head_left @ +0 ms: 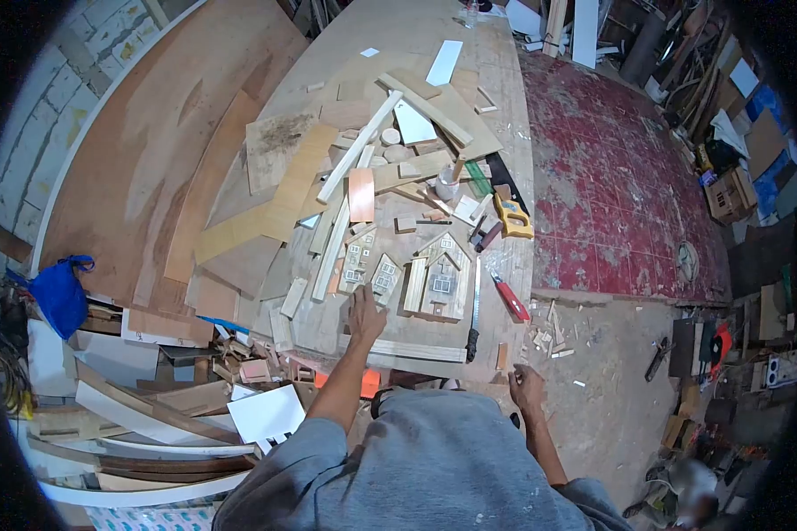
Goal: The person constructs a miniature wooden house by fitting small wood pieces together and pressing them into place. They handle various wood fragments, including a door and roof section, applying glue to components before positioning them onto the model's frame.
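Note:
My left hand [366,316] lies at the near part of the workbench [328,332], its fingers apart, just below small wooden house-shaped pieces [385,275] with white window frames. Right of it stands a larger wooden house model [443,281] with a grey-blue window. My right hand [527,388] hangs off the bench's near right edge, fingers curled; what they hold, if anything, is too small to tell. A small wood piece [502,356] lies beside that hand. Nearby on the bench are a red-handled knife [510,298] and a long wooden strip [416,350] along the near edge.
A yellow-handled saw [514,218], a cup [447,184] and many wood strips and offcuts cover the middle of the bench. Large plywood sheets [142,150] lean at the left. Scrap wood lies at the lower left; wood bits lie on the floor [593,398] at the right.

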Motion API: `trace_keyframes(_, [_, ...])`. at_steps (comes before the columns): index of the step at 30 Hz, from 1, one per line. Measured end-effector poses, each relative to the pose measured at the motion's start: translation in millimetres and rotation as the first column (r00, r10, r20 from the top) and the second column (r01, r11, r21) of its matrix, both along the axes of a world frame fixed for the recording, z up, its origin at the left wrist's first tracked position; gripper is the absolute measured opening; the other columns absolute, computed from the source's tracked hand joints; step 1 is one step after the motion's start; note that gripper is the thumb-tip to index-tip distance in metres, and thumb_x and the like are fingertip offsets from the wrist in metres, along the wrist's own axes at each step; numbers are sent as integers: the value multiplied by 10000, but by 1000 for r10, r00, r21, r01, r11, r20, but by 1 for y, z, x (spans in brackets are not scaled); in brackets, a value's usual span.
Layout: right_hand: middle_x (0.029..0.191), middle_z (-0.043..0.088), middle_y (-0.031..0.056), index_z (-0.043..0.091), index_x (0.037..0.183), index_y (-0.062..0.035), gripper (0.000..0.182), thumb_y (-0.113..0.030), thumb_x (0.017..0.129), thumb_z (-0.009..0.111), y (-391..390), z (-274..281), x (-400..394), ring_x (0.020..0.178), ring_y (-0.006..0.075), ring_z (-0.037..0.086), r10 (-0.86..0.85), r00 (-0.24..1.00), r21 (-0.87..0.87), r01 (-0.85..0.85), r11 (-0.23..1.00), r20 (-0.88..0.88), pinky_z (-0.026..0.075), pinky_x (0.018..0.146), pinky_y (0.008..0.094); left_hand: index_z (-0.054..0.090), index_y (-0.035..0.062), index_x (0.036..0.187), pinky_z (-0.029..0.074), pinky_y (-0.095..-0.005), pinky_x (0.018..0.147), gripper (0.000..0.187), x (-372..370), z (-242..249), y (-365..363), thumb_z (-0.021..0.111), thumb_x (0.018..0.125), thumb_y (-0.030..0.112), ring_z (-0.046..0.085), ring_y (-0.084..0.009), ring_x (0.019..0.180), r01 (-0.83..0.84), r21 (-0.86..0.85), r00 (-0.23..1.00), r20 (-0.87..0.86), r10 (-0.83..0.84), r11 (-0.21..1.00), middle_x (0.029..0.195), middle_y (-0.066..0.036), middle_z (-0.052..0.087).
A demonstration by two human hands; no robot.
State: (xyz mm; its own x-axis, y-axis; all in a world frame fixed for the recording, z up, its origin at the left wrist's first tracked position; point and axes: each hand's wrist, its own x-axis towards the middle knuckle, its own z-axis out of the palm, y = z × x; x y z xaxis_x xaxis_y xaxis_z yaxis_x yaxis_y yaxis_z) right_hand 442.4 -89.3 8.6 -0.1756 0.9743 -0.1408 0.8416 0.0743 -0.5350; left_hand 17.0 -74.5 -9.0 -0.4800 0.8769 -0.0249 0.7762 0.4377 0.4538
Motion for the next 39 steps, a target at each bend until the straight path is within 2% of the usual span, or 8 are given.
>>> trace_keyframes(2, [895, 707, 164, 699, 1061, -11, 290, -159, 812, 697, -10, 1, 9, 761, 281, 694, -106, 994, -57, 105, 993, -11, 555, 711, 377, 420, -6, 1360, 415, -465, 1019, 714, 1, -2, 3, 773, 768, 182, 445, -387, 1228, 6, -12, 999, 36, -5, 1000, 1285, -197, 486])
trace_keyframes(4, [852, 703, 155, 708, 1040, -24, 270, -154, 804, 704, -18, -7, 21, 740, 275, 690, -69, 997, 17, 68, 998, 43, 554, 699, 368, 408, -5, 1368, 413, -465, 1022, 725, 1, -8, 5, 771, 772, 190, 437, -382, 1231, 5, -26, 997, 79, -3, 1000, 1284, -193, 480])
trace_keyframes(7, [903, 699, 199, 701, 1039, -18, 282, -189, 815, 687, -29, -8, 32, 816, 355, 678, -64, 990, -106, 78, 991, 124, 533, 792, 428, 386, -15, 1386, 420, -473, 1014, 742, 7, -17, 6, 761, 782, 199, 446, -376, 1219, 5, 3, 996, 84, -5, 1000, 1275, -186, 479])
trace_keyframes(14, [979, 705, 189, 698, 1089, -48, 315, -210, 820, 684, -31, -12, 26, 911, 356, 674, -44, 967, -278, 116, 954, 251, 526, 832, 434, 386, -33, 1397, 441, -447, 1000, 760, 21, -16, 1, 766, 775, 184, 460, -369, 1236, 62, 14, 986, 153, -63, 998, 1281, -199, 485])
trace_keyframes(20, [1036, 700, 178, 697, 1107, -64, 311, -229, 846, 658, -27, -7, -11, 1000, 351, 652, -32, 958, -343, 133, 930, 286, 492, 915, 439, 409, -43, 1381, 420, -433, 1028, 709, 2, -34, 3, 740, 779, 131, 464, -379, 1230, 153, 182, 949, 247, -196, 971, 1288, -215, 492])
trace_keyframes(24, [954, 714, 171, 698, 1107, -51, 315, -239, 858, 658, -39, -8, -29, 899, 321, 684, 32, 938, -336, 92, 937, 346, 529, 826, 417, 406, -42, 1384, 404, -430, 1039, 707, -9, -34, 6, 735, 784, 138, 461, -381, 1226, 178, 176, 925, 305, -225, 968, 1274, -211, 500])
trace_keyframes(29, [762, 696, 123, 695, 1092, 4, 293, -176, 864, 658, -63, -34, -19, 623, 204, 653, -211, 971, -515, 240, 823, 115, 519, 578, 329, 413, -39, 1383, 375, -467, 1032, 765, -16, -31, 10, 782, 751, 184, 472, -371, 1193, 223, 226, 933, 233, -274, 948, 1251, -200, 507])
trace_keyframes(39, [763, 708, 144, 717, 1055, 4, 287, -165, 834, 647, -102, -73, 11, 667, 203, 684, -154, 973, -478, 218, 851, 169, 533, 614, 336, 436, -37, 1369, 388, -456, 1016, 846, -25, -22, 19, 839, 684, 253, 501, -351, 1177, 296, 170, 923, 201, -327, 940, 1232, -181, 541])
